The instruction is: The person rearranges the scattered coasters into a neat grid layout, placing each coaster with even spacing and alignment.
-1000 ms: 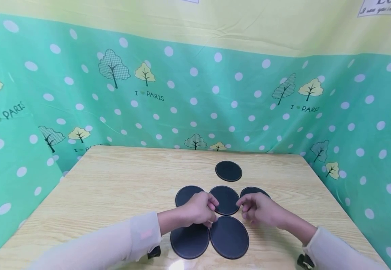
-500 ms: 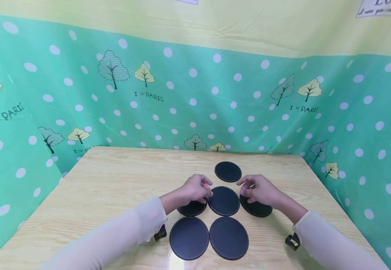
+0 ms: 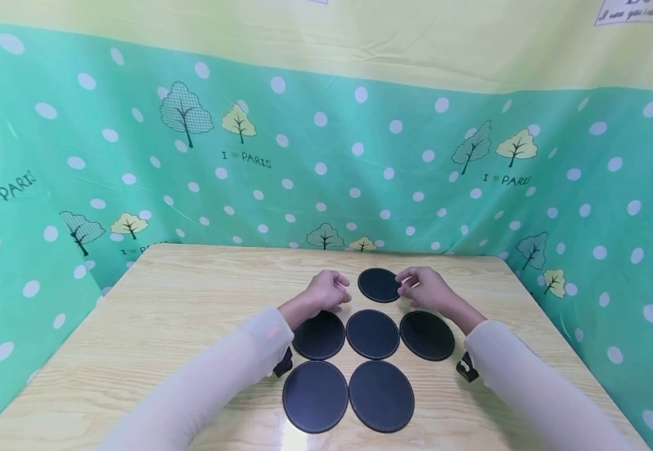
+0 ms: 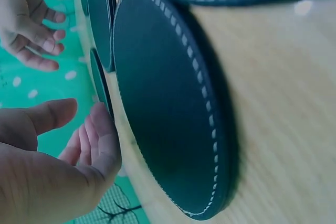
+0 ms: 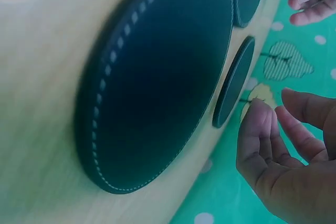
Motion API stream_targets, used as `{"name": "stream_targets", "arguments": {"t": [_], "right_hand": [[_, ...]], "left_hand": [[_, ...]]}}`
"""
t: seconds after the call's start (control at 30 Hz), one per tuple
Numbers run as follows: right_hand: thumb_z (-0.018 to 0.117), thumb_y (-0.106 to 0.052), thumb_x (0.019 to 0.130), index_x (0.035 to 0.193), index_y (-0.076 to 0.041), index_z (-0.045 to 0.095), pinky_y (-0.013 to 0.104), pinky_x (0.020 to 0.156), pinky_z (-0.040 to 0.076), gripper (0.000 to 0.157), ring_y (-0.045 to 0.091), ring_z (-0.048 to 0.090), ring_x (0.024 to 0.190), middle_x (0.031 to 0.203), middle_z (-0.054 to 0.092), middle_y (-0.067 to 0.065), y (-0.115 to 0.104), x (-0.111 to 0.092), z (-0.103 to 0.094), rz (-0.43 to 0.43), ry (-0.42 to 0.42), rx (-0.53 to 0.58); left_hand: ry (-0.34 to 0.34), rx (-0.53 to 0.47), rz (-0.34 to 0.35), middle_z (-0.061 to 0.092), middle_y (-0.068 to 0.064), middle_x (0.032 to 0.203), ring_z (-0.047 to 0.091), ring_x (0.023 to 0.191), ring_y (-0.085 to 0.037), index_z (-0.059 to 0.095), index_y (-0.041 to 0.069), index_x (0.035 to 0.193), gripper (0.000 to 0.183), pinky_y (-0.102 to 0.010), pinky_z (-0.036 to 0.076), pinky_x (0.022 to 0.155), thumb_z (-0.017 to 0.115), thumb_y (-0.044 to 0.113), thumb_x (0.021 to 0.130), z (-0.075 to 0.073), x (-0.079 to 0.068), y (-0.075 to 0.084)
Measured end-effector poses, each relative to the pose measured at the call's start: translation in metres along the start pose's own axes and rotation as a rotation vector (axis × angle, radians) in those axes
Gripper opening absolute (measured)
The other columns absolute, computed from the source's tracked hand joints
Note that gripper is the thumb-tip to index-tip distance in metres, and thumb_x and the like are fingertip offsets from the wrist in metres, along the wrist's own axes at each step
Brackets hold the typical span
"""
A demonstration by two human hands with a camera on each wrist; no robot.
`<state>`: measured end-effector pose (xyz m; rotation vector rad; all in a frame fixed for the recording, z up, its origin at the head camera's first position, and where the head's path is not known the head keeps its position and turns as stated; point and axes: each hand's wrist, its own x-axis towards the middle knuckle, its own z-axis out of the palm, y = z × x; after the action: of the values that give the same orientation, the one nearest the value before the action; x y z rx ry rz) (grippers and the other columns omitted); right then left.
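Note:
Several round black coasters with light stitching lie flat on the table. One back coaster (image 3: 376, 285) lies alone, three form a middle row and two a front row. My left hand (image 3: 326, 291) is left of the back coaster, fingers loosely bent, holding nothing. By that coaster's right edge is my right hand (image 3: 425, 289), its fingers bent and nothing between them; contact cannot be told. The left wrist view shows the middle row's left coaster (image 4: 163, 98) close up beside my left hand (image 4: 58, 166). In the right wrist view, the middle row's right coaster (image 5: 157, 82) is near my right hand (image 5: 294, 166).
The wooden table (image 3: 202, 294) extends left and right of the coasters. A green and yellow printed curtain (image 3: 281, 144) hangs behind it and along both sides. A dark wrist device (image 3: 466, 367) sits under the right sleeve.
Both hands have moved away from me over the table, from the middle row up to either side of the back coaster. The coaster at the middle row's right end is now uncovered.

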<state>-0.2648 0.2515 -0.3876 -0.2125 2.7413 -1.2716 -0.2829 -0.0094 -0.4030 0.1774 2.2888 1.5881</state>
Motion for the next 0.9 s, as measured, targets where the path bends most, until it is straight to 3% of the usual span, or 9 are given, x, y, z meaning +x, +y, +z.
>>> {"name": "stream_targets", "arguments": {"t": [0.13, 0.3, 0.47, 0.57, 0.73, 0.9], "right_hand": [[0.062, 0.0, 0.098, 0.124, 0.009, 0.062, 0.036, 0.062, 0.061, 0.028, 0.032, 0.066, 0.077, 0.098, 0.068, 0.018, 0.007, 0.013, -0.003, 0.006, 0.005, -0.026], [0.055, 0.001, 0.099, 0.129, 0.01, 0.058, 0.034, 0.064, 0.061, 0.031, 0.027, 0.066, 0.082, 0.103, 0.07, 0.022, 0.017, 0.028, -0.008, 0.066, -0.034, 0.027], [0.051, 0.003, 0.098, 0.136, 0.011, 0.049, 0.036, 0.065, 0.06, 0.039, 0.02, 0.06, 0.076, 0.109, 0.069, 0.024, 0.02, 0.038, -0.011, 0.133, -0.066, 0.097], [0.054, 0.003, 0.098, 0.139, 0.012, 0.047, 0.036, 0.065, 0.06, 0.042, 0.018, 0.056, 0.071, 0.104, 0.069, 0.022, 0.02, 0.044, -0.01, 0.154, -0.076, 0.109], [0.06, 0.001, 0.099, 0.137, 0.013, 0.048, 0.033, 0.064, 0.06, 0.042, 0.016, 0.057, 0.069, 0.093, 0.064, 0.015, 0.019, 0.049, -0.007, 0.187, -0.08, 0.1], [0.06, 0.001, 0.099, 0.135, 0.011, 0.051, 0.027, 0.058, 0.056, 0.039, 0.014, 0.056, 0.067, 0.091, 0.063, 0.013, 0.023, 0.053, -0.003, 0.241, -0.053, 0.106]], "left_hand": [[0.0, -0.058, -0.055, 0.061, -0.008, 0.095, 0.053, 0.061, -0.014, 0.06, -0.005, 0.127, 0.039, -0.029, 0.061, 0.061, 0.07, -0.006, 0.089, -0.003, 0.011, -0.002], [0.004, -0.102, -0.094, 0.061, -0.009, 0.095, 0.049, 0.062, -0.013, 0.059, -0.005, 0.129, 0.038, -0.028, 0.057, 0.061, 0.069, -0.004, 0.092, -0.005, 0.022, -0.001], [0.008, -0.119, -0.092, 0.06, -0.01, 0.1, 0.055, 0.072, -0.016, 0.058, -0.005, 0.131, 0.038, -0.032, 0.062, 0.071, 0.068, -0.002, 0.095, -0.004, 0.031, 0.001], [0.01, -0.153, -0.116, 0.06, -0.013, 0.107, 0.062, 0.085, -0.023, 0.058, -0.005, 0.13, 0.037, -0.035, 0.064, 0.078, 0.067, -0.002, 0.095, -0.004, 0.036, 0.001], [0.024, -0.223, -0.138, 0.061, -0.018, 0.121, 0.061, 0.102, -0.03, 0.057, -0.005, 0.13, 0.038, -0.038, 0.064, 0.084, 0.067, -0.005, 0.094, -0.003, 0.042, 0.002], [0.023, -0.273, -0.147, 0.061, -0.018, 0.122, 0.06, 0.1, -0.028, 0.056, -0.006, 0.131, 0.039, -0.037, 0.063, 0.087, 0.067, -0.008, 0.093, -0.001, 0.049, 0.003]]}}
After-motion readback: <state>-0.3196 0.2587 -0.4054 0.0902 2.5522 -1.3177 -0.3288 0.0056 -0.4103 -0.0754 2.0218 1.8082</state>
